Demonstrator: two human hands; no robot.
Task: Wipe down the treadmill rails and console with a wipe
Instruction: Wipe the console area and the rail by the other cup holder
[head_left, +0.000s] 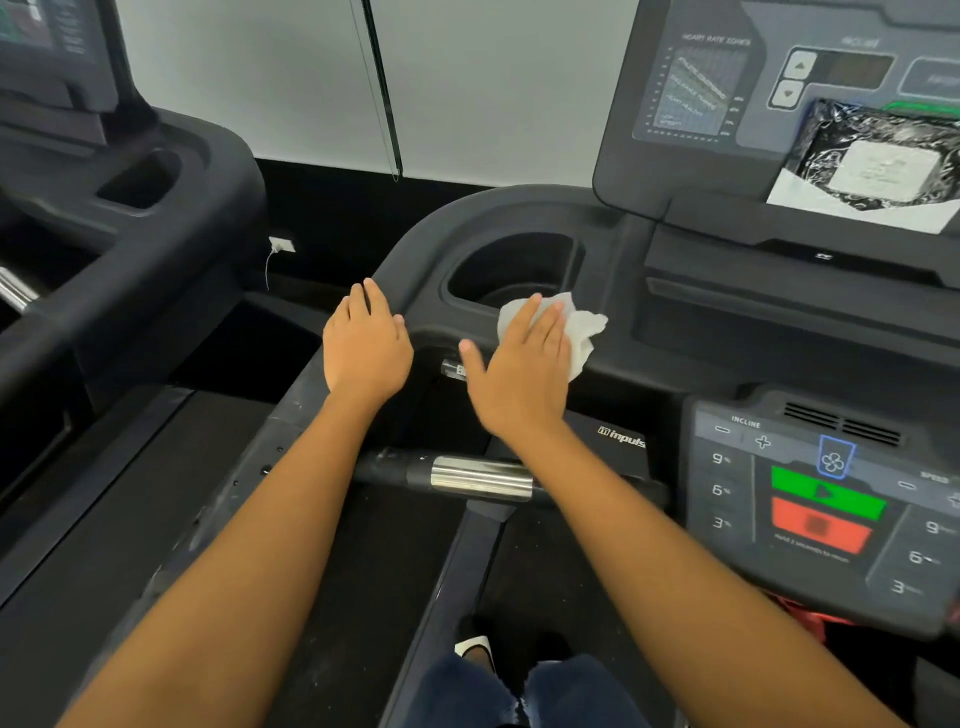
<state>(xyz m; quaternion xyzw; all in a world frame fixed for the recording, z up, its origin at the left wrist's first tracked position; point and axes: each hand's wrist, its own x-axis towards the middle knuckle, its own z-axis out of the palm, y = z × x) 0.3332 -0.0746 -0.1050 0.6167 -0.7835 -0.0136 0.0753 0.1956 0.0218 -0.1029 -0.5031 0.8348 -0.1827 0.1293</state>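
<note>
Gym: treadmill console (810, 499), second treadmill (130, 208) alongside.

a neighbouring treadmill (130, 218) stands at left, a white wall socket (282, 244) beside it.

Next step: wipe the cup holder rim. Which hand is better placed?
Right. The right hand presses the wipe flat beside the cup holder; the left hand rests bare on the console edge.

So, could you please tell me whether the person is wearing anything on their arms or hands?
Nothing that shows. The left forearm and right forearm are bare up to the frame's edge, with no sleeves. The left hand and right hand have no gloves, and no watch, bracelet or ring is visible.
</note>
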